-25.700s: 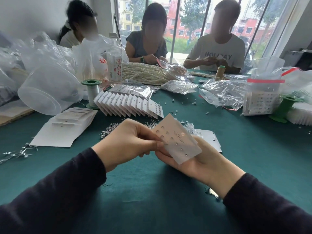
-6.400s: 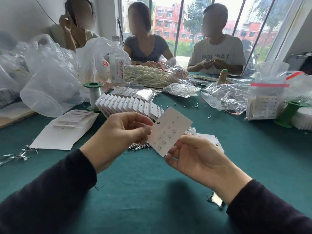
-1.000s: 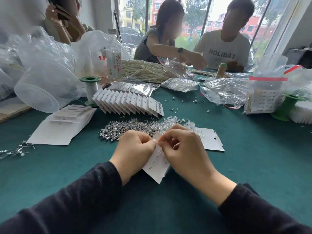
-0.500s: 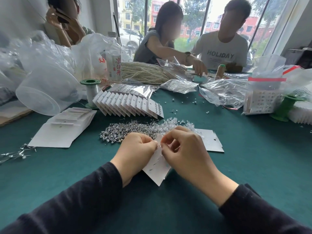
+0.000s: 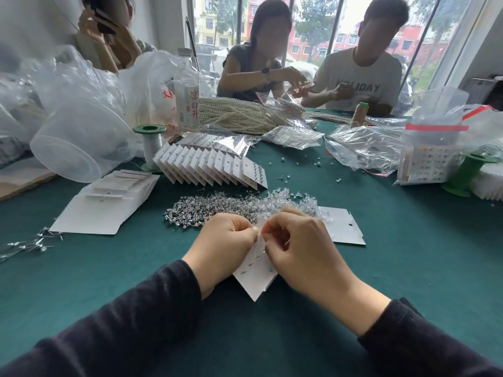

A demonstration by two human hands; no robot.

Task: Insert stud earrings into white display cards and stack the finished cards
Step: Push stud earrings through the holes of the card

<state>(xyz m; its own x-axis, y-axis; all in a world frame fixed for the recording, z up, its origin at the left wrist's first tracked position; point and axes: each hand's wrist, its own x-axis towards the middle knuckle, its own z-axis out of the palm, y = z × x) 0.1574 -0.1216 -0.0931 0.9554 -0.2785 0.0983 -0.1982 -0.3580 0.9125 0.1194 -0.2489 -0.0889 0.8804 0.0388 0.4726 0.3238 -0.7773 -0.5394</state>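
A white display card (image 5: 255, 276) stands tilted between my two hands, low over the green table, with a few studs showing on its face. My left hand (image 5: 223, 246) grips the card's left edge with curled fingers. My right hand (image 5: 296, 248) pinches at the card's top, thumb and forefinger meeting near the left thumb; what they pinch is too small to see. A pile of loose stud earrings (image 5: 217, 208) lies just beyond my hands. A fanned row of finished cards (image 5: 209, 167) stands further back.
Blank cards (image 5: 109, 205) lie at the left, another flat card (image 5: 340, 227) at the right under clear earring backs. Plastic bags (image 5: 362, 148), a clear tub (image 5: 79, 142), green spools (image 5: 149, 142), a bottle and pearl strands (image 5: 234, 115) crowd the far side. Three people sit opposite.
My hands and the card have stayed in the same spot, fingers shifting slightly at the card's top. The person opposite has drawn an arm back from the bags.
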